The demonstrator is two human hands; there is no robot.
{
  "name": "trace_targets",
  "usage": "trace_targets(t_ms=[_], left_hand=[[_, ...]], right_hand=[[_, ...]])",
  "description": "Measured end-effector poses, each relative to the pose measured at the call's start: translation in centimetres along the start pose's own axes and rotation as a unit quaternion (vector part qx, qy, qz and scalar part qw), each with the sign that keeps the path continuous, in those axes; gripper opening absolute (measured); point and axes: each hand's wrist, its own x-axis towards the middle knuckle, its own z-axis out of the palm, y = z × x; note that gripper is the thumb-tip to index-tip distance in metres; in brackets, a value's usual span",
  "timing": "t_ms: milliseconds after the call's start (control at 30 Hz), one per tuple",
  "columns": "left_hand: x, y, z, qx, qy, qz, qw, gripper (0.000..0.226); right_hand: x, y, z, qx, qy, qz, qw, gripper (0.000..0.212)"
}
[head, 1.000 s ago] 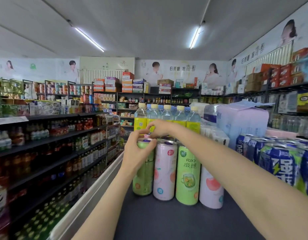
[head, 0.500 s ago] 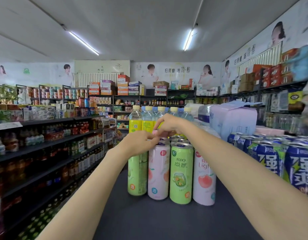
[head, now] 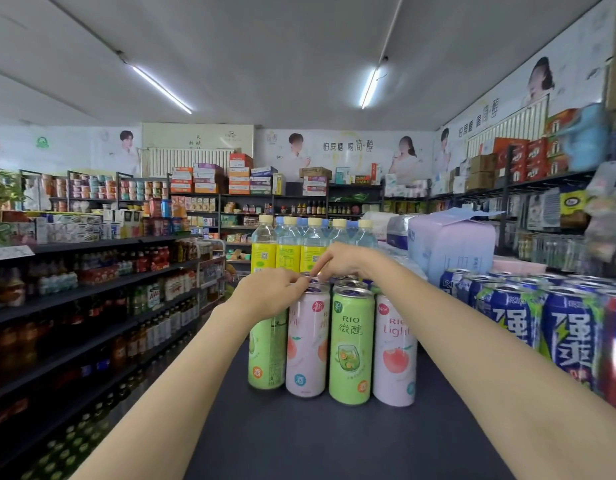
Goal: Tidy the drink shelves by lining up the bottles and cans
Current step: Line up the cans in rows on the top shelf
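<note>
Both arms reach far over the dark shelf top (head: 299, 441) toward a cluster of tall slim cans.

Front row, left to right: green can (head: 266, 355), pink peach can (head: 307, 344), green RIO can (head: 351, 344), pale RIO light can (head: 394, 351). All upright and touching side by side, with more can tops just behind them.

Left hand (head: 265, 296): grip curled over the top of the green can at far left, fingertips reaching onto the rim of the pink peach can. It looks like a hold on the green can's top, but the can's top itself is hidden under the hand.

Right hand (head: 344, 263): over the second row of cans, fingers (head: 320, 270) bent down and pinched narrow at a can top behind the pink one. Can't tell whether it actually holds anything or which can it touches.

Behind the cans: a row of clear bottles with yellow labels (head: 288, 251), upright, pale caps, tight together.

Right of the cluster: a block of blue cans (head: 562, 327), upright, near the right forearm. Beyond them a lilac wrapped pack (head: 451, 244).

Left side: an aisle shelf rack (head: 92, 292) stocked with bottles, well apart from the hands.
</note>
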Motion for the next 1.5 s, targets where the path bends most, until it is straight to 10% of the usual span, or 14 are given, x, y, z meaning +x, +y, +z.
trace_targets(t_ms=[333, 633, 933, 1500], left_hand=[[-2.2, 1.0, 1.5, -0.006, 0.233, 0.059, 0.971, 0.048], [-4.2, 0.7, 2.7, 0.144, 0.063, 0.110, 0.982, 0.098], [-4.4, 1.4, 3.3, 0.123, 0.131, 0.108, 0.978, 0.088], [-5.3, 6.2, 7.2, 0.124, 0.228, 0.057, 0.964, 0.095]], right_hand=[[-7.8, 1.8, -1.2, -0.026, 0.088, -0.087, 0.992, 0.030], [-9.9, 3.4, 0.4, -0.201, 0.022, -0.065, 0.977, 0.063], [-10.6, 2.8, 0.4, -0.171, 0.006, -0.096, 0.981, 0.066], [-15.5, 7.3, 6.0, 0.069, 0.275, -0.045, 0.958, 0.064]])
